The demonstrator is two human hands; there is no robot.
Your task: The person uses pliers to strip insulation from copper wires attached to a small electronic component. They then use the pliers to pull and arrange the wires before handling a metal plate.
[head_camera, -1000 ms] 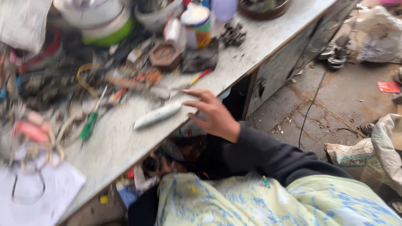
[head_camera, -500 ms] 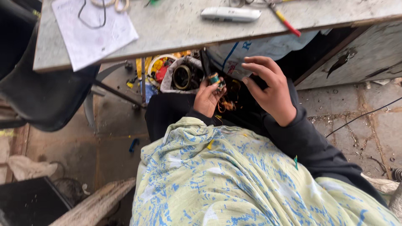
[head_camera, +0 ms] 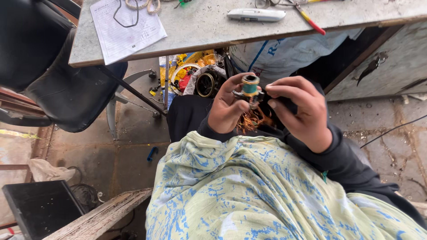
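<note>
1. Grey and worn, the workbench (head_camera: 200, 31) runs across the top of the view over a stained concrete floor (head_camera: 133, 142), with a black chair (head_camera: 53, 75) at the left.
2. On the bench lie a printed paper sheet (head_camera: 129, 33), a white utility knife (head_camera: 256, 15) and a red-handled tool (head_camera: 311, 23).
3. Under the bench sits a heap of yellow and red bits with a dark coil ring (head_camera: 205, 84).
4. Below the bench edge, over the person's lap, both hands meet on a small motor part (head_camera: 250, 89): a green spool with a metal top and loose copper wire (head_camera: 251, 121) hanging beneath it.
5. The left hand (head_camera: 229, 106) is closed around the part, thumb and fingers pinching its side.
6. The right hand (head_camera: 300, 111) is curled, its fingertips touching the part's other side; what else it grips I cannot tell.
7. A pale green and blue patterned cloth (head_camera: 249, 191) covers the person's lap and fills the foreground.
</note>
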